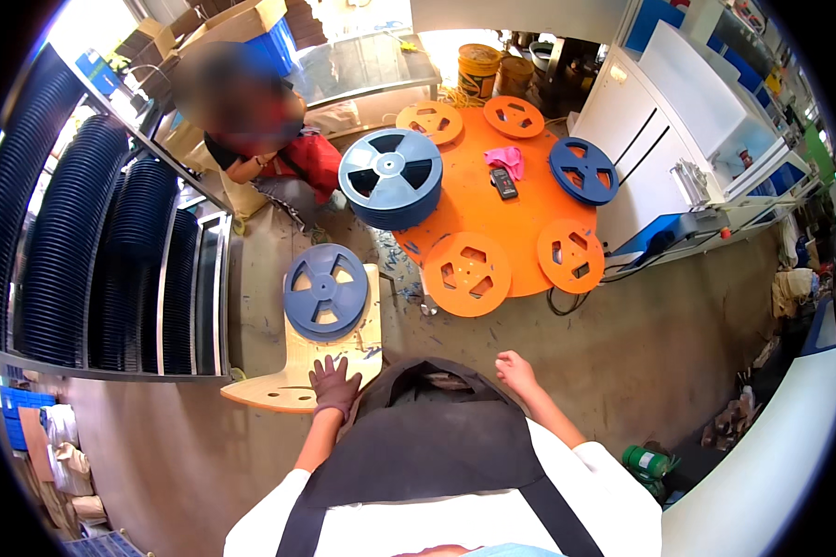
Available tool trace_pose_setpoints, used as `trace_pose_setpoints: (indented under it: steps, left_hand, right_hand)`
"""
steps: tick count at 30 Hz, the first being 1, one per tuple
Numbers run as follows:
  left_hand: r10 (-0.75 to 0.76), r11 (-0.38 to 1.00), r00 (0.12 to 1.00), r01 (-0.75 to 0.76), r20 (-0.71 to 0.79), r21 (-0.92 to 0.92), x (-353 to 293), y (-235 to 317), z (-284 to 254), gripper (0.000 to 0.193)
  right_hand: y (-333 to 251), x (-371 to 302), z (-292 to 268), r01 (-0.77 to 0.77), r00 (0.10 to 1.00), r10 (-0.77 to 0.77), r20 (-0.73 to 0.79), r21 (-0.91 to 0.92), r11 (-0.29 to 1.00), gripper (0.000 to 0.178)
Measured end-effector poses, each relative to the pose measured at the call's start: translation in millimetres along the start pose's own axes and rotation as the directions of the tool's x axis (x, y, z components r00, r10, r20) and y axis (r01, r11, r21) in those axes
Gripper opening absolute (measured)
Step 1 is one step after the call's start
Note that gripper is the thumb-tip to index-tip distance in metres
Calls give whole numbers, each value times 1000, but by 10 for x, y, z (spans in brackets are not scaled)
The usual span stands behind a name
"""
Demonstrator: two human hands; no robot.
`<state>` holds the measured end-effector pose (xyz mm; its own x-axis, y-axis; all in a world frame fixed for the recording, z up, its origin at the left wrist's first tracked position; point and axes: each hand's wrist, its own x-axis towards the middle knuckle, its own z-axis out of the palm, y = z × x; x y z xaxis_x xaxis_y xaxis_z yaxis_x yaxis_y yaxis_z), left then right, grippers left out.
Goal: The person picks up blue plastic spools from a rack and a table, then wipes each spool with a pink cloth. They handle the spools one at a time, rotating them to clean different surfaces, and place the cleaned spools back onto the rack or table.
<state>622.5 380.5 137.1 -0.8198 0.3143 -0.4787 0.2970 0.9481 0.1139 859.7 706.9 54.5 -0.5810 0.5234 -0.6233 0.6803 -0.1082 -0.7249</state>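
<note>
My left hand point(335, 386), in a dark brownish glove, has its fingers spread and nothing in them. It is at the near edge of a bent plywood chair point(297, 357). Just beyond those fingertips, a small stack of blue spoked reels point(325, 295) lies flat on the chair. My right hand point(514, 369) is bare and curled closed in front of the dark apron point(427, 446), with nothing visible in it. Nearest to it is the orange round table point(529, 209), with an orange reel plate point(467, 275) at its near edge.
The table also bears a tall blue reel stack point(392, 176), a lower blue stack point(583, 171), more orange plates point(571, 256), a pink cloth point(505, 161) and a black handheld device point(503, 183). Racks of dark reels point(70, 251) stand left; a person point(260, 139) sits beyond. A white machine point(632, 139) stands right.
</note>
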Motion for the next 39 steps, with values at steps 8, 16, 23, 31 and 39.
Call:
trace_pose_setpoints:
  steps: [8, 16, 23, 31, 39]
  left_hand:
    - [183, 983, 963, -182, 197, -22, 517, 535, 59, 66]
    - [187, 982, 891, -183, 413, -49, 1262, 796, -7, 58]
    - [178, 949, 862, -23, 474, -315, 2125, 1008, -82, 56]
    - [163, 869, 820, 144, 549, -473, 2250, 1169, -349, 41]
    - [-59, 889, 782, 324, 621, -324, 1291, 918, 510, 39]
  right_hand:
    - [31, 177, 9, 189, 975, -165, 148, -167, 968, 35]
    - [560, 623, -420, -55, 997, 44, -55, -208, 977, 33]
    - [-132, 1207, -621, -154, 981, 120, -149, -239, 959, 34]
    - [-688, 2869, -926, -86, 986, 65, -154, -135, 987, 36]
    - [-1143, 5058, -1131, -125, 885, -59, -461, -358, 925, 66]
